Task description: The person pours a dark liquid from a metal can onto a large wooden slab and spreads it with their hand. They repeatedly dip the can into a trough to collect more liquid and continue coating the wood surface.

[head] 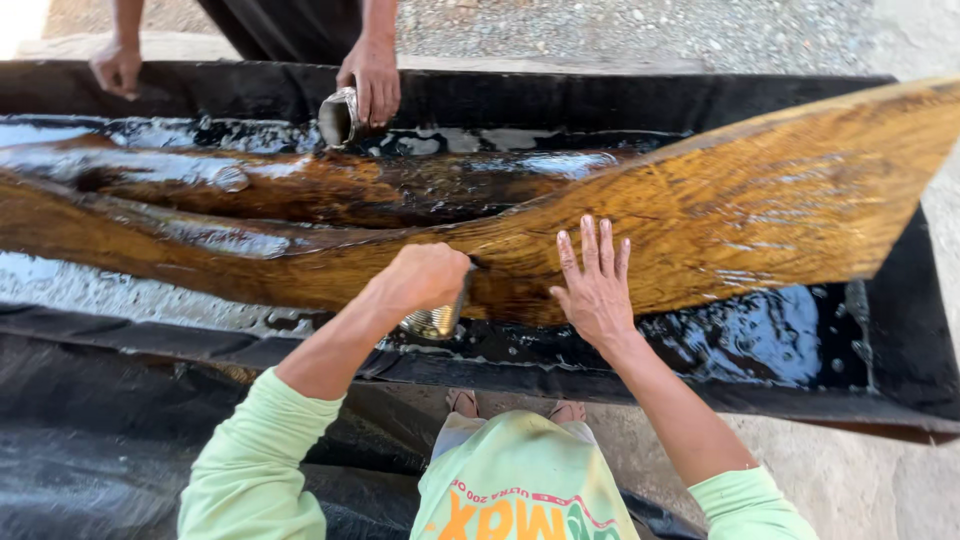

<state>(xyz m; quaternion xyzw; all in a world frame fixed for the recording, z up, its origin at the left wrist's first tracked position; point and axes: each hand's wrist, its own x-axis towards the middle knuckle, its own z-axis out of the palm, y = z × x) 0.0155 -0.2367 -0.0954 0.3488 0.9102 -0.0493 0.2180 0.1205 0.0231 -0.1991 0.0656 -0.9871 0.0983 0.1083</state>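
A long, wet wooden slab (760, 190) with golden-brown grain lies in a black lined trough (900, 340) holding dark liquid. My left hand (425, 278) grips a small metal can (437, 322), tipped against the slab's near edge. My right hand (597, 285) rests flat with fingers spread on the slab's face. Both my sleeves are light green.
Across the trough, another person's hand (372, 78) holds a metal can (338, 118) over the slab; their other hand (116, 67) rests on the far rim. Black plastic sheeting (90, 440) covers the ground at lower left. Gravel lies beyond. My feet (515, 408) show below.
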